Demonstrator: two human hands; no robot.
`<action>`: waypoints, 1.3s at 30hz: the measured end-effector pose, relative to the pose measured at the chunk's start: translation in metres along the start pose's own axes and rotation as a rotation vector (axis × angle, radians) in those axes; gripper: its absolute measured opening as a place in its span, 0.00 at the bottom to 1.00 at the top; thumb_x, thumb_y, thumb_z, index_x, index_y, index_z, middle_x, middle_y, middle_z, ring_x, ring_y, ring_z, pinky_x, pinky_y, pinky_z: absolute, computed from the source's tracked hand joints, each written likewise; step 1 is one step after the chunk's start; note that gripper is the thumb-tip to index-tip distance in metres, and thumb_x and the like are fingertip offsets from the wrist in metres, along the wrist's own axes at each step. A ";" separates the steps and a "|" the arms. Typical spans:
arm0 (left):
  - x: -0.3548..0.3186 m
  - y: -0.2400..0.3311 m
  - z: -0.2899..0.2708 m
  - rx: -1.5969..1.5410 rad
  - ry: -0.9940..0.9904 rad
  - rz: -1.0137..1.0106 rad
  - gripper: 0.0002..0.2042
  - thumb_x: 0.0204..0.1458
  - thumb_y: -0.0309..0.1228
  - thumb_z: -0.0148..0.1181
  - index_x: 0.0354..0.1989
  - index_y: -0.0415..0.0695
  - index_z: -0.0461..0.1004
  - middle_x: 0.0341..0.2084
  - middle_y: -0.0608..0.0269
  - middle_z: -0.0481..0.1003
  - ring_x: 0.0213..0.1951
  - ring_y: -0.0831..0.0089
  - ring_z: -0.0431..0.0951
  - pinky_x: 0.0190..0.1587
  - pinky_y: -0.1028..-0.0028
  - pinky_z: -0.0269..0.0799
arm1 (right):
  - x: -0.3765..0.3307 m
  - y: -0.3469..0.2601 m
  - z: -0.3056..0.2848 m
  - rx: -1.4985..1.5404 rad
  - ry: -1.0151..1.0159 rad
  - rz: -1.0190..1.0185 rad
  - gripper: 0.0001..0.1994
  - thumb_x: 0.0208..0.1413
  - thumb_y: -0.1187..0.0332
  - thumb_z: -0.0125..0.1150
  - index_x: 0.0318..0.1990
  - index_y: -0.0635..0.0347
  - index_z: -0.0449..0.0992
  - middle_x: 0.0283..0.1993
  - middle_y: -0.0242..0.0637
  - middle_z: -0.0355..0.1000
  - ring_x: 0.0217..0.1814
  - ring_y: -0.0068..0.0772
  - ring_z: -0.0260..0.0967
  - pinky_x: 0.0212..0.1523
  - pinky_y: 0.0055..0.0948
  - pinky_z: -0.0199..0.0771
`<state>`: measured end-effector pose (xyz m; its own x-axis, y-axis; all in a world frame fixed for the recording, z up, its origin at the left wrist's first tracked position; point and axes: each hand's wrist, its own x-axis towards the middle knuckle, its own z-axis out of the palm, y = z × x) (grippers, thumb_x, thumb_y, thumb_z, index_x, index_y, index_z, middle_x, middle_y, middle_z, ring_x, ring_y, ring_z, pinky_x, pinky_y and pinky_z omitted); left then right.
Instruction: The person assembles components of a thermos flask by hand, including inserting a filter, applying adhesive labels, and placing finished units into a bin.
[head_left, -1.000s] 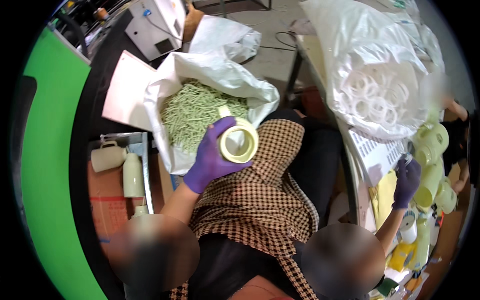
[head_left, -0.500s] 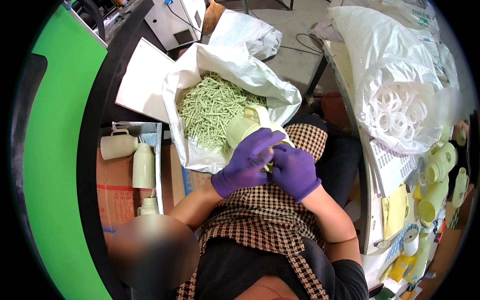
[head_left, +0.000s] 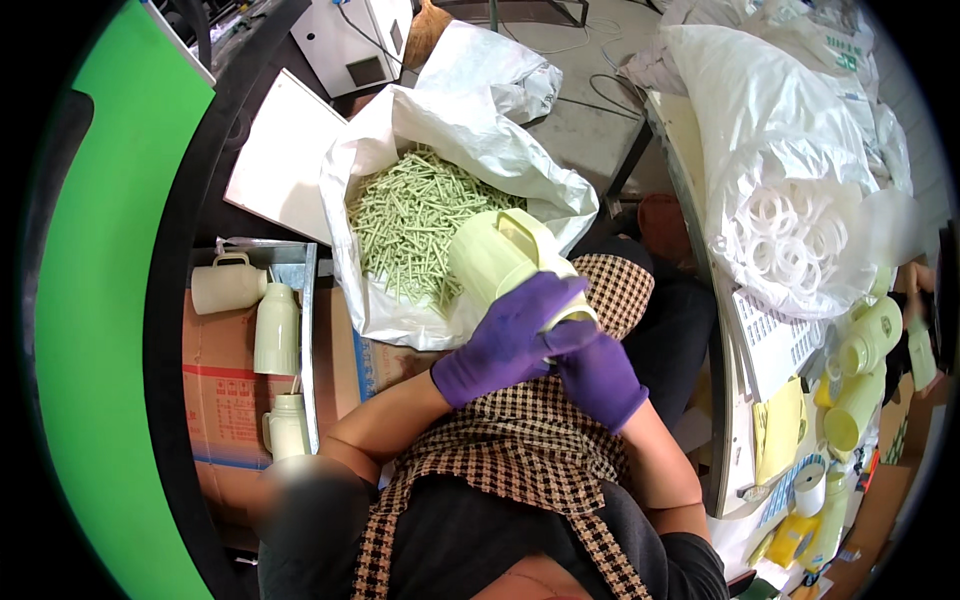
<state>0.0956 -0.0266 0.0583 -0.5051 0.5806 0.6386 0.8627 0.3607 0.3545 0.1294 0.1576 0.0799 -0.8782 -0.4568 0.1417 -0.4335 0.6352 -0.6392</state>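
Holding a pale green plastic jug (head_left: 503, 262) over the lap, both purple-gloved hands now meet on it: the left hand (head_left: 508, 340) wraps its side in a closed grip, and the right hand (head_left: 598, 377), which a second ago was out at the bench (head_left: 722, 400) on the right, has come across and closed on the jug's near end. That suggests the work has moved from fetching a part to fitting it, though what the right hand brought is hidden under the gloves. Just beyond the jug, an open white bag (head_left: 470, 150) holds a heap of thin green sticks (head_left: 415, 225). At far right, a clear bag (head_left: 790, 130) on the bench holds white rings (head_left: 785, 235). Finished-looking jugs (head_left: 862, 360) stand near the bench's right edge, and more jugs (head_left: 272, 328) lie in a tray at left.
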 end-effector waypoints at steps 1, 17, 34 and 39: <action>0.007 0.006 -0.008 0.039 -0.064 -0.056 0.49 0.33 0.30 0.79 0.71 0.59 0.62 0.70 0.43 0.63 0.68 0.36 0.64 0.68 0.41 0.56 | -0.006 -0.002 0.001 0.035 0.028 -0.046 0.13 0.46 0.77 0.63 0.43 0.59 0.80 0.42 0.47 0.77 0.44 0.55 0.77 0.43 0.48 0.77; 0.022 0.055 0.035 0.018 -0.452 0.739 0.24 0.51 0.58 0.68 0.52 0.63 0.75 0.49 0.81 0.74 0.49 0.77 0.75 0.55 0.55 0.66 | -0.326 0.044 -0.080 -0.296 1.153 0.496 0.19 0.50 0.83 0.66 0.51 0.62 0.81 0.51 0.44 0.78 0.51 0.39 0.77 0.44 0.34 0.80; 0.005 0.058 0.057 0.190 -0.505 0.843 0.29 0.57 0.38 0.58 0.68 0.80 0.64 0.59 0.82 0.71 0.61 0.79 0.68 0.69 0.58 0.56 | -0.490 0.120 -0.101 -0.577 1.134 0.916 0.16 0.47 0.71 0.75 0.46 0.60 0.85 0.52 0.42 0.78 0.55 0.41 0.74 0.58 0.36 0.75; 0.006 0.056 0.058 0.210 -0.513 0.850 0.29 0.59 0.39 0.57 0.69 0.80 0.64 0.58 0.82 0.71 0.60 0.80 0.69 0.70 0.57 0.54 | -0.494 0.127 -0.108 -0.384 1.134 1.047 0.13 0.47 0.73 0.75 0.41 0.62 0.85 0.47 0.41 0.78 0.46 0.36 0.77 0.47 0.34 0.79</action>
<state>0.1395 0.0396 0.0420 0.2814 0.9302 0.2356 0.9444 -0.2250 -0.2397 0.4865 0.5309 0.0104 -0.4208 0.8333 0.3585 0.5639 0.5499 -0.6162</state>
